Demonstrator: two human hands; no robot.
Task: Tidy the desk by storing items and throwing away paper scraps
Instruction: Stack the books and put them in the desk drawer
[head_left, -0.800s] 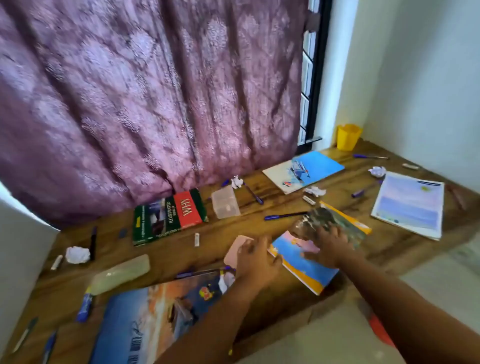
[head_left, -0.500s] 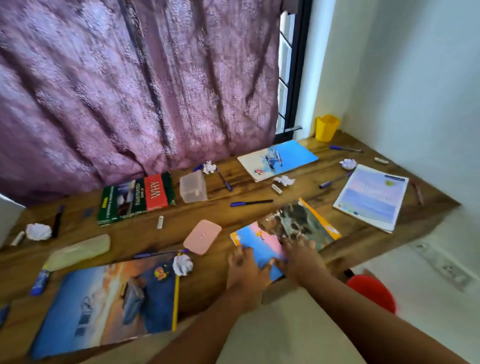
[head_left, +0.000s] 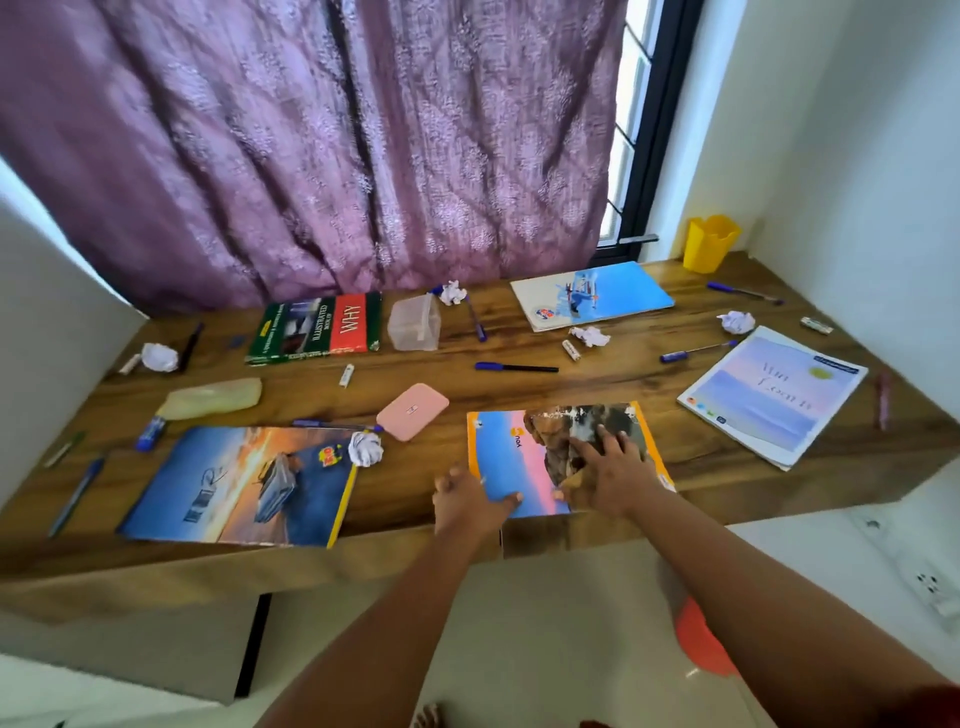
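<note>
- Left hand (head_left: 470, 501) pinched the near-left corner of the orange-edged notebook (head_left: 511, 462) at the table (head_left: 623, 374) edge.
- Right hand (head_left: 605, 475) lay flat on it, grip released.

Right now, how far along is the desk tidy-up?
Barely begun; nothing looks stored or binned. In hand: both hands, left and right, are on the orange-edged notebook at the desk's front edge. Left: paper scraps, loose pens, other notebooks. The yellow cup holds no pens I can see.
</note>
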